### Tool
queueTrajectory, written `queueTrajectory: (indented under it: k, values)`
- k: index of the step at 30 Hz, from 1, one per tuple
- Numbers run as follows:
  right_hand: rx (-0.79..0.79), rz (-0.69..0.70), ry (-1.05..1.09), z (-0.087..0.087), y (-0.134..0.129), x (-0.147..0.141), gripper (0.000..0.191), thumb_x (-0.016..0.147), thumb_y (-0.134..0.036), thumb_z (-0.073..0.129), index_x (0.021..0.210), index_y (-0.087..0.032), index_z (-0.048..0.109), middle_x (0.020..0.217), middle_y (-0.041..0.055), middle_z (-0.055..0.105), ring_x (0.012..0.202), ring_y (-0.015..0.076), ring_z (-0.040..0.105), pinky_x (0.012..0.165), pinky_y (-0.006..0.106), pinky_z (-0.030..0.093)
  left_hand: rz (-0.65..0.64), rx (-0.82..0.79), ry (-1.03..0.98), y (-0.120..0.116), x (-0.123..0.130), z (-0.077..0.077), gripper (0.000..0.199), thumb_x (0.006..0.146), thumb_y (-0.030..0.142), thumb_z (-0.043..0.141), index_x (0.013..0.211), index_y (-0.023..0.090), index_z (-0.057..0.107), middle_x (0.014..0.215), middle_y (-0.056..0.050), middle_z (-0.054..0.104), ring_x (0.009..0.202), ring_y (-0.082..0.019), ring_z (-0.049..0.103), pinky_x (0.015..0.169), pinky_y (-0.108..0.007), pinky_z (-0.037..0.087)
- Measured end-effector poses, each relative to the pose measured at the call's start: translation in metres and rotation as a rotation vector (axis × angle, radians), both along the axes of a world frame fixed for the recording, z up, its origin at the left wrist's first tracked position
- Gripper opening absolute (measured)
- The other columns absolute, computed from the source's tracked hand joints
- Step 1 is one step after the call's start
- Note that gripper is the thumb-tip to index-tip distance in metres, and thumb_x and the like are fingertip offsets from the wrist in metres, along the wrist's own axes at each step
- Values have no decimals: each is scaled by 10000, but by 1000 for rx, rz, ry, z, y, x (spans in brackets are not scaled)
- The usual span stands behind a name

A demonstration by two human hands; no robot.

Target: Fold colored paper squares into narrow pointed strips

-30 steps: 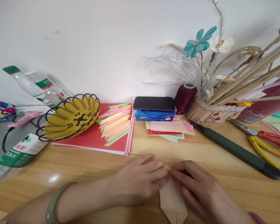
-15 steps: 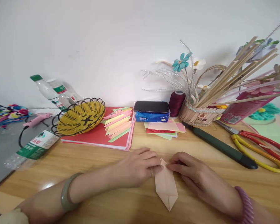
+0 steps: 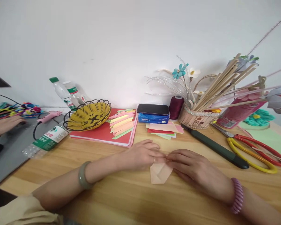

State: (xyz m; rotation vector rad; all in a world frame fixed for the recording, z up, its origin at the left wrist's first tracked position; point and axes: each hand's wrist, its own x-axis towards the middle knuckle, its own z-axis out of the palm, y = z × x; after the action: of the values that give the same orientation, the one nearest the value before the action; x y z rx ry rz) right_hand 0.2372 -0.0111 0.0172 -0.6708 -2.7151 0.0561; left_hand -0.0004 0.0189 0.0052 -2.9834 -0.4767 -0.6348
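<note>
I see left hand and right hand pinching 1 folded paper at far edge; phone rests on blue pack.

Pale wooden table before me, grain running crosswise. On it, left to right: clear bottle on its side, at grey surface's edge; red-topped paper stack; blue tissue pack; coloured paper slips in front; maroon thread cone; stick-sided planter; long dark-green tool; scissors, red and yellow handles. Peach folded paper I grip: perhaps touching wood.
</note>
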Motion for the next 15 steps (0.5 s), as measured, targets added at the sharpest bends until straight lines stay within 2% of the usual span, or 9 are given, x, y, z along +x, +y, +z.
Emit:
queueTrajectory:
  k: [3,5,8,11,15]
  values:
    - [36,-4,-16,1,0,-3,285,921,-144,348,997,-138,623,974,102,656,916,210,591,763,389,509,88,-17,-181,-5,0,5,235,912,131,408,1004,138,623,950,-42,679,912,-140,547,824,-268,453]
    - [43,-39,-16,-1,-1,-2,310,924,-139,319,1000,-107,617,935,130,658,874,241,596,709,423,513,164,17,-248,-14,-2,7,188,890,170,465,976,127,626,830,-44,676,809,-151,555,748,-281,472]
    - [19,-106,10,-5,-2,-1,300,922,-147,325,1048,-89,591,876,131,651,814,245,592,667,427,508,154,115,-168,-27,-4,6,220,865,314,543,939,123,624,785,-45,662,806,-177,571,721,-308,483]
    - [-62,-184,50,-8,-1,-2,245,919,-178,370,986,-129,601,852,95,631,784,207,579,669,376,498,207,127,-138,-31,-4,-1,171,883,261,524,840,138,636,738,-28,647,794,-166,577,698,-290,479]
    - [-222,-261,107,-10,1,-2,202,911,-198,409,890,-181,609,916,68,605,851,169,570,734,317,481,249,63,-163,-28,-3,-6,186,878,190,517,748,149,644,700,-16,634,743,-143,554,673,-258,472]
